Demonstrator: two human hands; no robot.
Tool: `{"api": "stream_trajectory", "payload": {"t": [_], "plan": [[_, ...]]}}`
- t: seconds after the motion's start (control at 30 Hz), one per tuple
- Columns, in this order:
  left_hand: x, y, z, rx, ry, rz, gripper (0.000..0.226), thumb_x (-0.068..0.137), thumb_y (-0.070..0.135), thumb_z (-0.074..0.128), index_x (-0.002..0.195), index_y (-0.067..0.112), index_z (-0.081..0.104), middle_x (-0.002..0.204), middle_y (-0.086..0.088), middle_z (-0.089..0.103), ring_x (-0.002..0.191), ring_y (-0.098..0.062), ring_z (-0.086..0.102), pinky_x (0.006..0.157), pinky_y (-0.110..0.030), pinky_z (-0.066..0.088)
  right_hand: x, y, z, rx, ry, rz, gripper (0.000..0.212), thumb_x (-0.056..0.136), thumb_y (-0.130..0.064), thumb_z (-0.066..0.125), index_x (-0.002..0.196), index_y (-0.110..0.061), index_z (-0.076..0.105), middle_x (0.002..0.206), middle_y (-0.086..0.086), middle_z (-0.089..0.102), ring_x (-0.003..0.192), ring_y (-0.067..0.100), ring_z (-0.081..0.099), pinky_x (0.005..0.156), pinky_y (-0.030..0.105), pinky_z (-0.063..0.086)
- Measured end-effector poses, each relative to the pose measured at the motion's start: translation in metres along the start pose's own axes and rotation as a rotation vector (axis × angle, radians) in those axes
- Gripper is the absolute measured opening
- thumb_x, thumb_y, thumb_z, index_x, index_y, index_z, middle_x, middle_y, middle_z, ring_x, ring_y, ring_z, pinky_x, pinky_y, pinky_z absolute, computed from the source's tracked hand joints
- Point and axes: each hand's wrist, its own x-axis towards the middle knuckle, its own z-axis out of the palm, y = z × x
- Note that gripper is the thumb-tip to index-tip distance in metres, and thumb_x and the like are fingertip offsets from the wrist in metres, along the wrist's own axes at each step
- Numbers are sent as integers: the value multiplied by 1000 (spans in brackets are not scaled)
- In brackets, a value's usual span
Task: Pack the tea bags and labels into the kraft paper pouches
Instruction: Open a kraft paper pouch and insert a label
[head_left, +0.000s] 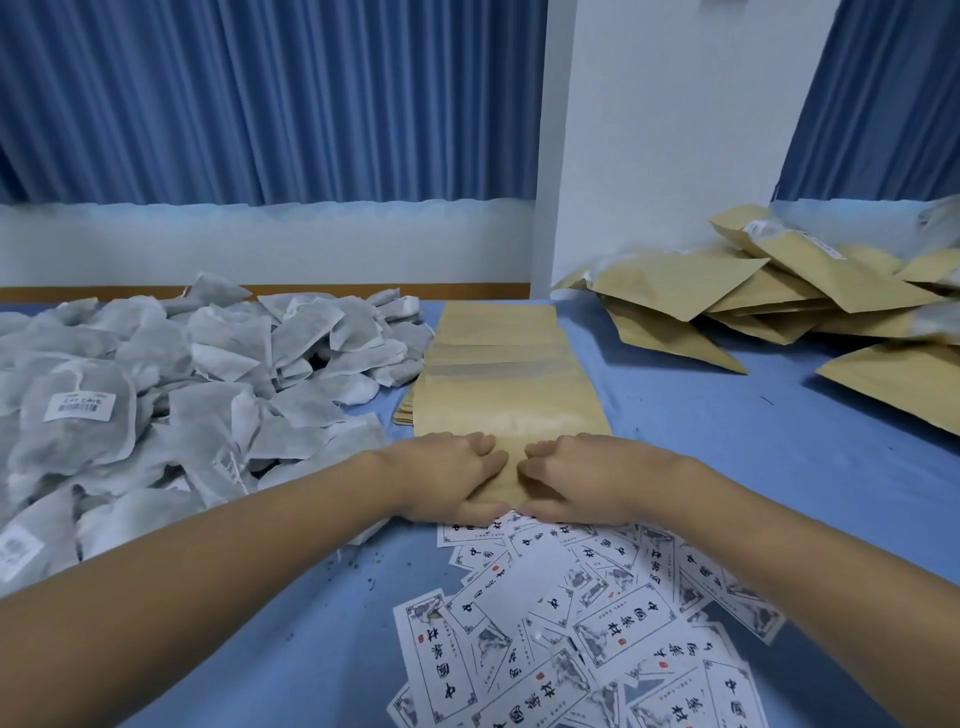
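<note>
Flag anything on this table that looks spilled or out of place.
Dark crumbs lie scattered on the blue tabletop just left of the labels, like spilled tea. The labels lie in a loose heap facing all ways. The kraft pouch stack under the left hand and right hand looks neat.

I face pleated blue curtains (260, 98) far across my blue tabletop (701, 441). A white pillar (675, 130) splits them right of centre. Under the left curtain runs a pale wall band (260, 244), then a wooden strip (311, 290).
</note>
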Motion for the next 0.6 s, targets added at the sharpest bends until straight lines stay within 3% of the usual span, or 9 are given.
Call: {"api": "stream_trajectory", "payload": {"t": [0.13,0.27,0.37,0.43,0.53,0.6], "plan": [[2,0,-2,121,47,16,42,104,47,31,117,11,49,111,-9,52,72,-21,37,71,-33,40,7,-8,-10,-136,-44,-13,27,104,-29,37,111,-12,57,103,9,63,79,32,59,77,44,55],[2,0,-6,167,25,43,41,103,45,33,119,11,49,111,-9,54,75,-24,47,70,-32,37,3,-6,-16,-71,-21,-17,24,101,-33,38,107,-15,54,99,10,63,73,31,49,69,38,48],[0,0,-12,90,36,45,28,99,33,42,117,13,49,101,-8,59,71,-25,51,72,-36,48,1,-4,-14,-36,-13,-9,10,94,-27,44,98,-19,41,87,7,56,66,28,46,57,37,40],[-2,-1,-15,43,27,23,29,95,25,47,122,14,47,98,-10,64,76,-30,58,71,-37,48,0,-1,-12,12,11,3,14,93,-27,46,99,-20,35,76,3,46,62,25,44,50,35,33],[-5,-4,-14,5,67,-33,26,102,23,43,125,14,53,92,-12,67,81,-32,63,67,-34,45,-4,8,-10,149,113,43,17,98,-28,44,111,-18,43,73,3,48,66,26,51,53,40,43],[-10,-8,-18,-60,159,-98,30,106,32,39,116,15,61,92,-9,69,85,-30,65,72,-37,50,-6,12,-8,239,176,98,15,105,-32,39,106,-21,48,74,5,53,67,26,52,59,42,49]]}}
